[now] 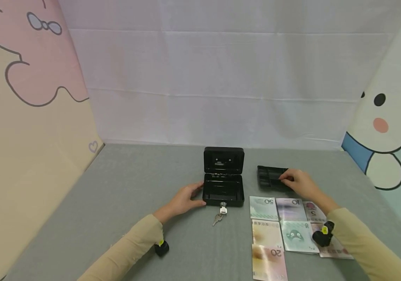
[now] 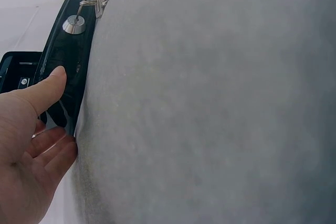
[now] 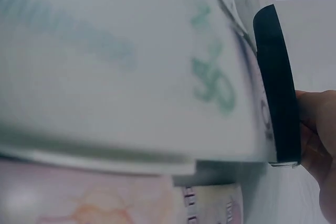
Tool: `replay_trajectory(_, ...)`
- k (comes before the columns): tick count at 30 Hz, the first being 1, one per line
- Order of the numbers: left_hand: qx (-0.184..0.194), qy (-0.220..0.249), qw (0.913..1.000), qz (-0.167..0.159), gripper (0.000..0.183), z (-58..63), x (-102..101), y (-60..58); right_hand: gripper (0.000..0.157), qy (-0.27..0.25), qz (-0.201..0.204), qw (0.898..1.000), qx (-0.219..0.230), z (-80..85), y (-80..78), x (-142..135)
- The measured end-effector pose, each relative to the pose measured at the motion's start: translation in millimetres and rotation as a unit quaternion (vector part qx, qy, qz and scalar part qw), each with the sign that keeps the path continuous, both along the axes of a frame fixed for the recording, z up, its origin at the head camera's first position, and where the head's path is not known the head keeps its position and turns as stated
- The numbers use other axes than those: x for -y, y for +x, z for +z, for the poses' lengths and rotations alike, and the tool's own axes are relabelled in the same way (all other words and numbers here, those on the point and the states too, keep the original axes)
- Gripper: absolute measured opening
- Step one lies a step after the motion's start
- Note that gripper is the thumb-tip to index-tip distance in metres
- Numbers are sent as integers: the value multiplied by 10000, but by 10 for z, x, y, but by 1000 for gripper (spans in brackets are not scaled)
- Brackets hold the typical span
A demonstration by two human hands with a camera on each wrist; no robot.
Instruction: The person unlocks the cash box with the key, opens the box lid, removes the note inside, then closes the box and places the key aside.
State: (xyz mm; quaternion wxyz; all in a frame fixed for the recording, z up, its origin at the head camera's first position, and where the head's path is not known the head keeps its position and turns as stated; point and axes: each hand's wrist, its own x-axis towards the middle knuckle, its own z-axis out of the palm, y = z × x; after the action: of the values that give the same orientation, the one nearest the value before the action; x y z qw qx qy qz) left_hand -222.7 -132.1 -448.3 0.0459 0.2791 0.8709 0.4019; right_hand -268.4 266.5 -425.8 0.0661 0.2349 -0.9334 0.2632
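A black cash box [image 1: 223, 189] stands on the grey table with its lid raised. A key [image 1: 223, 210] sits in its front lock, with another hanging from the ring. My left hand [image 1: 185, 200] holds the box's front left corner, its thumb [image 2: 55, 80] on the front face and its fingers along the side. To the right of the box lies a black compartment tray [image 1: 268, 177]. Over the tray's right part, my right hand [image 1: 300, 182] pinches with thumb and forefinger; in the right wrist view, the tray's side [image 3: 278, 87] hides part of these fingers.
Several banknotes lie in rows in front of the tray, among them a green 50 note [image 1: 263, 208], a purple 10 note [image 1: 290, 210] and a 20 note [image 1: 270, 263]. A white cloth wall [image 1: 218, 78] rises behind the table, with printed panels at both sides.
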Motion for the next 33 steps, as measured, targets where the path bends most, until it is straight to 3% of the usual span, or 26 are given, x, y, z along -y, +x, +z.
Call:
replay_trajectory(7, 343, -40, 9993, 174, 67, -1, -24, -19, 10, -178, 49, 9995, -256, 82, 34, 83)
replay_trajectory(20, 343, -125, 9991, 238, 68, -17, -19, -22, 12, -223, 363, 9978, -514, 369, 198, 461)
replay_trajectory(33, 356, -128, 9990, 228, 67, 2, -24, -18, 13, -282, 423, 9959, -751, 435, 331, 542)
